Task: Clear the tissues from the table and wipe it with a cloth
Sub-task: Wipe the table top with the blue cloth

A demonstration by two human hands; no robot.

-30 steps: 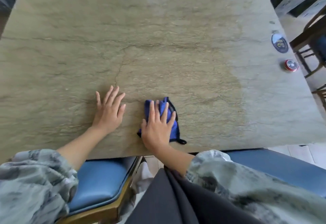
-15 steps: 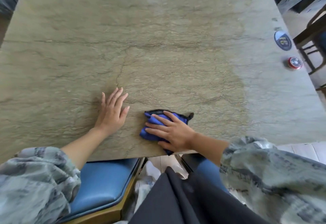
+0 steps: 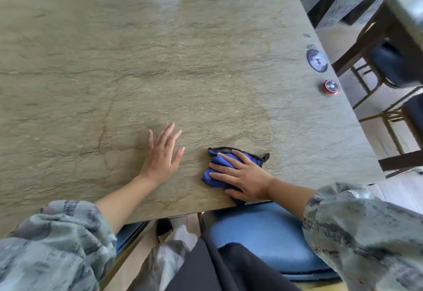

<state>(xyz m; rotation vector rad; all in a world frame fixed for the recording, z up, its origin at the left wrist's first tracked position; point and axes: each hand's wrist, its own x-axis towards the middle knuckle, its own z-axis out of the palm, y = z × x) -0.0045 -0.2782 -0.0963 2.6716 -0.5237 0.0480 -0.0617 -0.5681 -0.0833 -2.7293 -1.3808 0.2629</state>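
A folded blue cloth [image 3: 216, 164] with a dark border lies on the stone table [image 3: 183, 61] close to its near edge. My right hand [image 3: 242, 176] presses flat on the cloth, fingers pointing left and spread over it. My left hand [image 3: 162, 153] rests palm down on the bare tabletop to the left of the cloth, fingers apart, holding nothing. No tissues show on the table.
A round dark blue disc [image 3: 317, 60] and a small red round button [image 3: 330, 86] sit near the table's right edge. Blue chair seats [image 3: 263, 233] stand at the near side and far side. Dark wooden chairs [image 3: 389, 80] and another table stand to the right.
My right hand turned from pointing forward to pointing left and slid the cloth rightward along the near edge. My left hand stayed flat on the table.
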